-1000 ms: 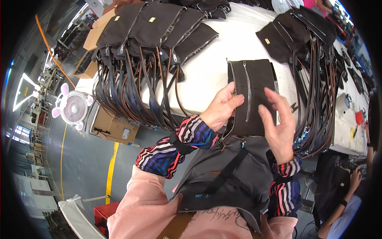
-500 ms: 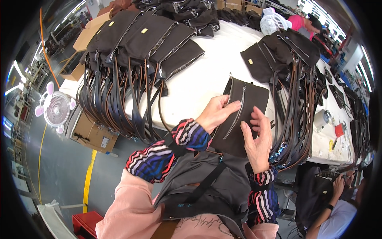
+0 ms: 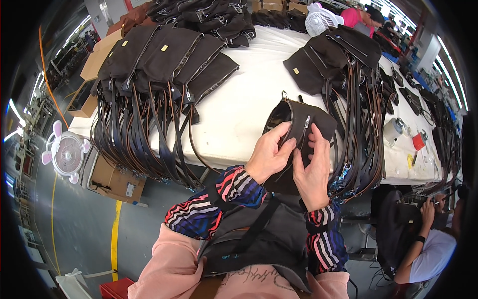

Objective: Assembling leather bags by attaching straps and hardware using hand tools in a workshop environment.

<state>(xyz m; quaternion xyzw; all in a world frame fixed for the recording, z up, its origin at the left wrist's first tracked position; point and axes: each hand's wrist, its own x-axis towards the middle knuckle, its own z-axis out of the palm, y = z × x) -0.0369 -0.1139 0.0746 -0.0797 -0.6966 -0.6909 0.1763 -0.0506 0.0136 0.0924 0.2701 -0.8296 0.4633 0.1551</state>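
Note:
My left hand (image 3: 270, 152) is closed on the left edge of a dark brown zippered pouch (image 3: 322, 127), thumb beside the open zipper's teeth. The pouch's top gapes at the left, showing a lining, and has a metal ring at its tip. My right hand (image 3: 312, 167) grips the front around the short zipper, fingers curled just below its silver puller (image 3: 307, 121). The pouch is tilted over the front edge of the white-covered table (image 3: 229, 114); its lower part is partly hidden behind my hands.
Dark bags (image 3: 169, 60) with long hanging straps lie left, more (image 3: 353, 50) right. A rabbit-eared fan (image 3: 69, 154) stands left by a cardboard box (image 3: 114, 184); another fan (image 3: 318, 21) is behind. Co-workers (image 3: 428, 254) work right. A red container (image 3: 418, 142) sits on the table.
My right hand has closed in on the pouch's front. The pouch has bent and tipped, its opening now gaping. The view has shifted, showing more of the table's back and the co-workers.

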